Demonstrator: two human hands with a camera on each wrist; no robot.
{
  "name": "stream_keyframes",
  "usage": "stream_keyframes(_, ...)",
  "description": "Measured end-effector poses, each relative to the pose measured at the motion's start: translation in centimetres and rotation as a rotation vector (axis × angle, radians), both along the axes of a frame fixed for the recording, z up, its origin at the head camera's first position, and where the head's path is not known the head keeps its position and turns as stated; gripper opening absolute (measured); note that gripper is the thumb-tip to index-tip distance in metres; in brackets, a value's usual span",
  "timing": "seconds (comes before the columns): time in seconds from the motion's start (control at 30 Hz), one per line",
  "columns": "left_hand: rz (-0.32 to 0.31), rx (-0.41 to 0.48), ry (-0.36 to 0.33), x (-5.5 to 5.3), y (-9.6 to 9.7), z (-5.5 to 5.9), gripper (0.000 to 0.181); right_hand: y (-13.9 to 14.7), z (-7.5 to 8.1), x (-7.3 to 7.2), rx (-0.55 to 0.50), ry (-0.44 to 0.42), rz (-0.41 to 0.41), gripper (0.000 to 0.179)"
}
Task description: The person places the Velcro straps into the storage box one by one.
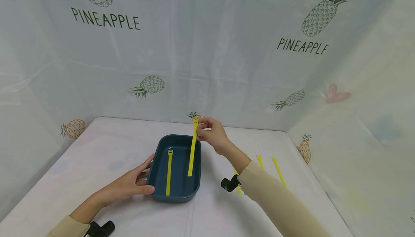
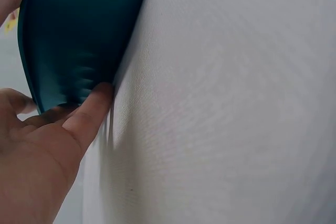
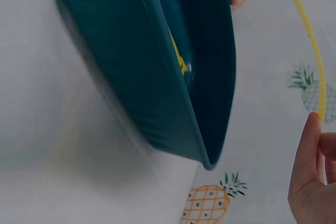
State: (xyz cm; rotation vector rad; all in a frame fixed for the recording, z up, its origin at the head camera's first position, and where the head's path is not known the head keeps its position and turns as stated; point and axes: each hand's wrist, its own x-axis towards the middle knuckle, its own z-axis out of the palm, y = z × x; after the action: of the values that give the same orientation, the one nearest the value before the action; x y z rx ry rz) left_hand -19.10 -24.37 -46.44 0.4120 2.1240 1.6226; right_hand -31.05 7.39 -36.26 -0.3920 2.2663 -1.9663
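A dark blue rectangular tray (image 1: 175, 199) stands on the table. My left hand (image 1: 131, 183) rests against its left wall, thumb at the near corner and fingers spread along the outside; in the left wrist view the fingers (image 2: 89, 116) touch the wall low down. A flat yellow cable tie (image 1: 169, 174) with a slotted head lies inside the tray. Another yellow cable tie (image 1: 192, 154) hangs over the tray's right part, pinched near its head by my right hand (image 1: 212, 136). The right wrist view shows this held tie (image 3: 310, 32) curving from the fingertips.
Several more yellow cable ties (image 1: 279, 170) lie on the table to the right, partly hidden behind the right forearm. A pale table cloth (image 1: 126, 139) lies under everything. Pineapple-printed curtains (image 1: 207, 49) enclose the back and sides.
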Motion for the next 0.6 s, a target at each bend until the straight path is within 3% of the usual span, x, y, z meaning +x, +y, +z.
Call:
stream_keyframes(0.3, 0.000, -0.011, -0.002, 0.0, 0.0, 0.1, 0.108, -2.4, -2.9, -0.1, -0.021, -0.094, 0.022, 0.036)
stream_keyframes(0.6, 0.011, -0.029, 0.004, 0.1, 0.2, 0.7, 0.111, -4.0, -5.4, 0.1, 0.006, -0.123, 0.072, 0.033)
